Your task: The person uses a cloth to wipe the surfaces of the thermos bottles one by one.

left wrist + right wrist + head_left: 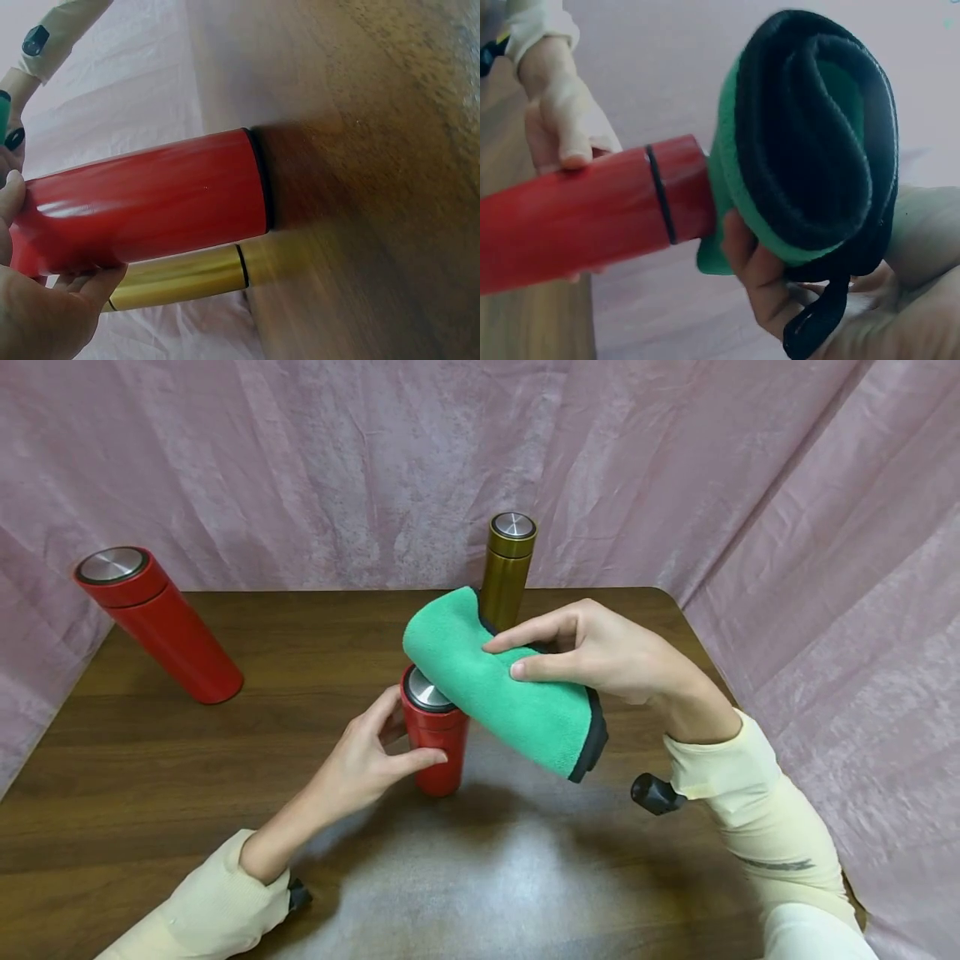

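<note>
A red thermos flask [437, 752] with a silver-topped lid stands upright on the wooden table. My left hand [371, 752] grips its upper body, thumb in front and fingers round the far side. Above it, my right hand [592, 652] pinches a folded green cloth [517, 702] with dark edging between thumb and fingers. Part of the lid is hidden beneath the cloth. From the right wrist view, the rolled cloth [727, 150] meets the lid end of the red flask [577, 217]. The flask's dark base [259, 180] shows at the tabletop in the left wrist view.
Behind the cloth stands a gold thermos flask [507, 572], its lower part covered from view. Another red thermos flask [168, 627] stands at the left of the table [315, 635]. Pink curtains [337, 468] hang along the back and right sides.
</note>
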`<state>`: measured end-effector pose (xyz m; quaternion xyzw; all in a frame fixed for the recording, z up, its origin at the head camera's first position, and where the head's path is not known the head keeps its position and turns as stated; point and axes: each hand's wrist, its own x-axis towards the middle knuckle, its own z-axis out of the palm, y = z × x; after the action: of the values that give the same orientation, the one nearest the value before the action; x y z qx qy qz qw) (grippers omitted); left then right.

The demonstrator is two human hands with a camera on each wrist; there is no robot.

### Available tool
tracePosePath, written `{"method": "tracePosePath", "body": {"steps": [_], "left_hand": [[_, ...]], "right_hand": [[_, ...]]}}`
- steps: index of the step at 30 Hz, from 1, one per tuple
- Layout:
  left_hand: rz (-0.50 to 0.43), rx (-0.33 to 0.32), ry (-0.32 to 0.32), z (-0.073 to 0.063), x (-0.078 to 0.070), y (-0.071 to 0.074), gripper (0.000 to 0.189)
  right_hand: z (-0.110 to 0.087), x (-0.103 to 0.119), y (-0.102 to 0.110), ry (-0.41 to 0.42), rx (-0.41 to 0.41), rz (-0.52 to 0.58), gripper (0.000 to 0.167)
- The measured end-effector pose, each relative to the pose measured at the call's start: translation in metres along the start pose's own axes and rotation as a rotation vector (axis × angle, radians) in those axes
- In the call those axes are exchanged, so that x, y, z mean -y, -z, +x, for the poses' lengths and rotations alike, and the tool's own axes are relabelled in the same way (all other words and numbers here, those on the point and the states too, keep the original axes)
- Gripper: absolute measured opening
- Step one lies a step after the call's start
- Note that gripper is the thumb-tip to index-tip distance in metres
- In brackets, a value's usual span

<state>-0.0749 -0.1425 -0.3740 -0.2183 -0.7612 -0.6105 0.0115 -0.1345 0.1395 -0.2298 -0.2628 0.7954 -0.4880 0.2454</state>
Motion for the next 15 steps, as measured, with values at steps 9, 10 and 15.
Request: {"method": "tracePosePath", "body": {"steps": [9, 10, 15], "left_hand": [[0.018, -0.011, -0.019, 0.001, -0.001, -0.001, 0.077], [0.016, -0.010, -0.017, 0.001, -0.001, -0.001, 0.077], [0.009, -0.010, -0.010, 0.001, 0.000, -0.001, 0.077]], "right_hand": [[-0.024, -0.002, 0.012, 0.014, 0.065, -0.153, 0.031], [-0.025, -0.002, 0.012, 0.023, 0.073, -0.152, 0.031], [-0.027, -0.002, 0.008, 0.091, 0.099, -0.123, 0.032]]}}
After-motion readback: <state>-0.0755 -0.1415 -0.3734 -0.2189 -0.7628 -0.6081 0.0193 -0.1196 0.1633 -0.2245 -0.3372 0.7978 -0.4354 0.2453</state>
